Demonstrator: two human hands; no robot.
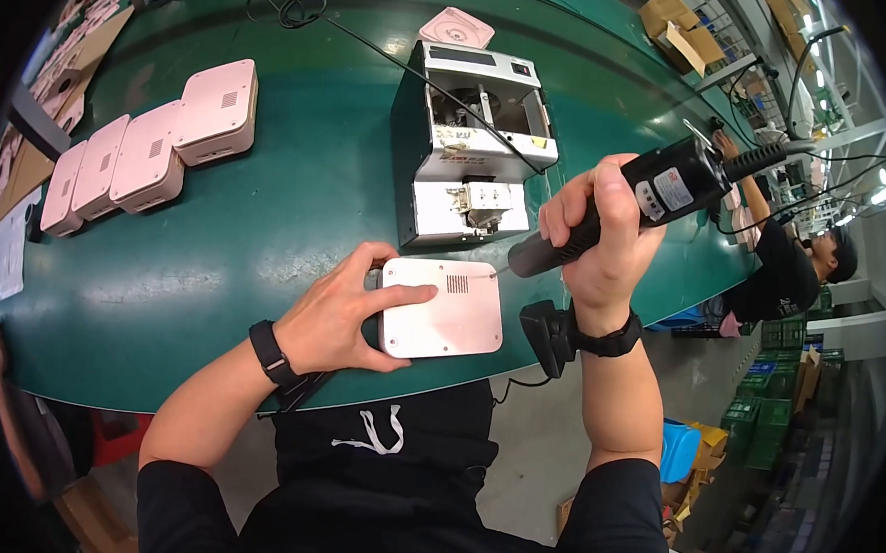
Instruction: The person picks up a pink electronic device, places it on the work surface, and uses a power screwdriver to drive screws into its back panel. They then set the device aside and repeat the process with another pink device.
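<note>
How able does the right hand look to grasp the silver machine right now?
Probably not: the right hand is wrapped around the black power screwdriver, held at a corner of the pink case. The silver machine stands nearby, but the hand looks occupied.

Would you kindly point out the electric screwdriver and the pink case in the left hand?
Electric screwdriver (673, 188), head view: label on its black body.
Pink case (441, 318), head view: middle of its upward face.
</note>
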